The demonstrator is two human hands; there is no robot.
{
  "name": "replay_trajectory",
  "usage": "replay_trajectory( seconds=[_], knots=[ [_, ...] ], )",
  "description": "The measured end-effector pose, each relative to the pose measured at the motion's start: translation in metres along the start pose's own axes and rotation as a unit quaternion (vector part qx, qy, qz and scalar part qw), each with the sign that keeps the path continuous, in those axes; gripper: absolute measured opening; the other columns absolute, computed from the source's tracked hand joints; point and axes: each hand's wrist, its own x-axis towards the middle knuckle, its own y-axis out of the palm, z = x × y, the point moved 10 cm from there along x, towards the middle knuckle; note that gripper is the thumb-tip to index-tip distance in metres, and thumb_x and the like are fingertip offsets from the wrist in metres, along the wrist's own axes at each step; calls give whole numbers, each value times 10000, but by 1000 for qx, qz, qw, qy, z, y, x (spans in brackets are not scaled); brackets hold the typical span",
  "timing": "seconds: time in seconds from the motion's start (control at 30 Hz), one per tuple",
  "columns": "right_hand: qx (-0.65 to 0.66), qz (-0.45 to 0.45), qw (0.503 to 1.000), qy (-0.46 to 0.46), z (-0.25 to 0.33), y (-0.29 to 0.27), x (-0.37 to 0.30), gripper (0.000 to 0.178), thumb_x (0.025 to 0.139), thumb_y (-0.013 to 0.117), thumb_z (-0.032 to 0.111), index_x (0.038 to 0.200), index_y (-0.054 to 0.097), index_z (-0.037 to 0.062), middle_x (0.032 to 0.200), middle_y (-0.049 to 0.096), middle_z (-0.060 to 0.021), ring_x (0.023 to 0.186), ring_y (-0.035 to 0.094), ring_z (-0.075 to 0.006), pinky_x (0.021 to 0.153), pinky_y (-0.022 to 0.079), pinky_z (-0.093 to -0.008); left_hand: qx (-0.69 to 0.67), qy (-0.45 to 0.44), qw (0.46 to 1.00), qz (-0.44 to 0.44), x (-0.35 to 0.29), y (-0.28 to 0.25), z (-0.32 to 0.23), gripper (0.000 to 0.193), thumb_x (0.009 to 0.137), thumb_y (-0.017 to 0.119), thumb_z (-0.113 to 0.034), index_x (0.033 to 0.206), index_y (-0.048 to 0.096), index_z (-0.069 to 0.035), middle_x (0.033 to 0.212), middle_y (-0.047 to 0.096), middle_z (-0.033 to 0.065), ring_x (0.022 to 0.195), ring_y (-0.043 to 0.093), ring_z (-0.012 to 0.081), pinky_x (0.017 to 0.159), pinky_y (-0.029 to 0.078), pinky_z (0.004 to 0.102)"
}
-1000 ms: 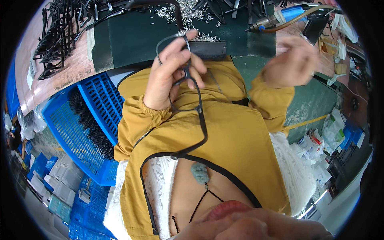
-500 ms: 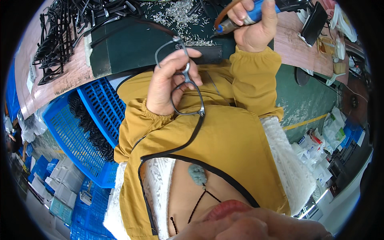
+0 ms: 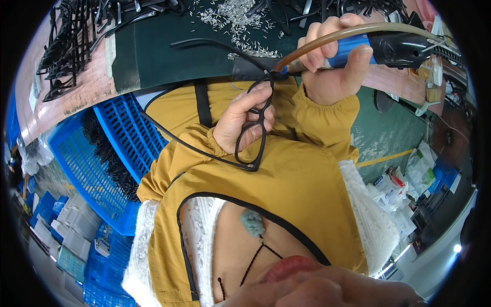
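My left hand (image 3: pixel 239 118) is closed around a dark eyeglasses frame (image 3: pixel 261 121), gripping it near the bridge. The frame stands roughly on end: one temple reaches left over the table edge, the other bends back toward my left sleeve. In my right hand (image 3: pixel 330 69) is a blue and black powered screwdriver (image 3: pixel 353 48) with a brown hose (image 3: pixel 353 31) along its top. Its tip points left at the frame's upper hinge corner; whether it touches cannot be made out. Beyond my hands, many small silver screws (image 3: pixel 245 25) lie scattered on a dark green mat (image 3: pixel 169 56).
Dark glasses frames (image 3: pixel 66 56) are heaped at the table's left, with more parts along the far side. Below the left edge, a blue plastic basket (image 3: pixel 84 174) holds black pieces. A dark block (image 3: pixel 248 69) lies at the mat's near edge. Bags (image 3: pixel 394 187) sit at right.
My left hand has turned the glasses frame and shifted it right. My right hand has lowered, bringing the screwdriver's tip to the frame's hinge corner.
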Motion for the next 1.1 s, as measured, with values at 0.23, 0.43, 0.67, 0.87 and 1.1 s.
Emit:
replay_trajectory(
  seconds=[0.23, 0.43, 0.67, 0.87, 1.1],
  knots=[
    [14, 31, 998, 57, -19, 7, 5, 363, 1030, 597, 497, 1071, 517, 146, 781, 469, 9, 621, 437, -103, 513, 366, -233, 24, -10, 998, 61, 2, 3, -2, 345, 1056, 563, -384, 1332, 597, -180, 695, 528, -43, 537, 459, 69, 472, 344, 233],
    [-14, 56, 997, 58, -19, 13, 3, 341, 1045, 574, 462, 1033, 517, 126, 798, 487, 5, 621, 441, -102, 532, 384, -252, 27, 5, 999, 43, 4, 3, -3, 349, 1065, 535, -366, 1344, 591, -163, 675, 515, -43, 519, 455, 63, 452, 329, 225],
    [79, -199, 977, 7, -8, -38, 51, 321, 1053, 556, 462, 1033, 556, 141, 699, 455, 27, 527, 409, -72, 440, 326, -229, 21, 24, 999, 32, -6, 3, -15, 373, 1054, 510, -339, 1315, 627, -101, 666, 554, 32, 512, 493, 149, 495, 403, 269],
    [370, -151, 916, 24, -35, -30, 76, 252, 1069, 547, 388, 1007, 582, 146, 729, 489, 12, 521, 434, -95, 429, 321, -237, 127, 341, 923, 121, -36, 30, -105, 580, 917, 646, -189, 1418, 501, 66, 977, 569, 64, 971, 597, 190, 731, 475, 240],
    [45, -90, 994, 53, -14, -23, 64, 294, 1056, 563, 418, 1046, 551, 124, 725, 471, 10, 528, 425, -88, 432, 325, -234, 483, 607, 628, 65, -78, 57, -86, 193, 1050, 550, -41, 1212, 595, 55, 1345, 599, 243, 1210, 616, 332, 1052, 512, 397]
  ],
)
